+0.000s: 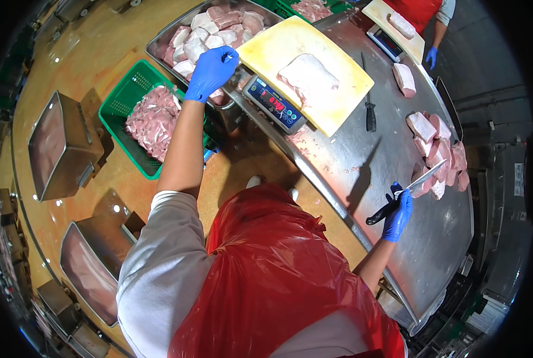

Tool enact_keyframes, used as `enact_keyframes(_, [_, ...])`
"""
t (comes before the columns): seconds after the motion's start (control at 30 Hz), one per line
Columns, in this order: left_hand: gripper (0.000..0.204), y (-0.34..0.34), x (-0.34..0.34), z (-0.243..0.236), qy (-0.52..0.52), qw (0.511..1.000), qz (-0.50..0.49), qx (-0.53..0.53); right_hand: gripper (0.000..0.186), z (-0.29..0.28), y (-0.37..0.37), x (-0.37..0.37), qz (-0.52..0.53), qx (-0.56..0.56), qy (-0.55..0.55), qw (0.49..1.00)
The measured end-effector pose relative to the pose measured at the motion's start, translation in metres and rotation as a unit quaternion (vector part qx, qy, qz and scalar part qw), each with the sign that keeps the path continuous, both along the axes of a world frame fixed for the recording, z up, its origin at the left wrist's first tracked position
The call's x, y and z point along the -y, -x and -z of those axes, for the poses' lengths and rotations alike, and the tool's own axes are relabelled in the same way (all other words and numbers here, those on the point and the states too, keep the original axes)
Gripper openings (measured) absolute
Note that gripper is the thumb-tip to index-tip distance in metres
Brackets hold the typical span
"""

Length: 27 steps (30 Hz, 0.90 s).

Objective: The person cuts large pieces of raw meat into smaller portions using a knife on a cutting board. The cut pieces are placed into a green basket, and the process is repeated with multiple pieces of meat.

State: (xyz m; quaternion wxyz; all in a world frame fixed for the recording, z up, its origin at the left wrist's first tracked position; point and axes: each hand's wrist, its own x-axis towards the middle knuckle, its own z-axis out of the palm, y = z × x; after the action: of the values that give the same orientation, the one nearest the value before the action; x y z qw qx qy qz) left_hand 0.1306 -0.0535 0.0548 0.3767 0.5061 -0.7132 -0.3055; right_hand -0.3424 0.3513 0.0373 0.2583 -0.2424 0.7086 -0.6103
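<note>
My right hand (399, 216), in a blue glove, holds a knife (424, 178) by its black handle above the steel table, the blade angled toward the pile of meat pieces. My left hand (214, 68), also gloved in blue, is over the edge of a steel bin (159, 48) of cut meat pieces, next to the corner of a yellow cutting board (344, 101). Its fingers are curled in; what they pinch, if anything, is too small to tell. On the board lies one pale slab of meat (308, 76). A scale (273, 102) with a lit display sits beneath the board.
A second knife (369, 98) lies right of the board. Several meat pieces (436, 146) are heaped on the steel table (409, 268). A green basket (150, 167) of trimmings stands left, near steel carts (69, 149). Across the table is a co-worker's gloved hand (431, 58).
</note>
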Motion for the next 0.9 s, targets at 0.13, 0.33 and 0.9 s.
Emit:
enact_keyframes(0.13, [0.024,0.014,0.009,-0.002,-0.022,1.0,0.017,-0.009,0.044,0.002,0.005,-0.005,0.004,0.003,-0.003,1.0])
enact_keyframes(0.33, [0.044,0.053,0.014,-0.008,-0.053,0.996,0.054,0.038,0.039,0.005,0.009,-0.013,0.029,0.01,-0.006,1.0])
enact_keyframes(0.9, [0.12,0.225,0.153,0.076,0.013,0.89,0.261,0.374,0.04,0.01,-0.067,-0.273,0.469,-0.06,-0.02,0.881])
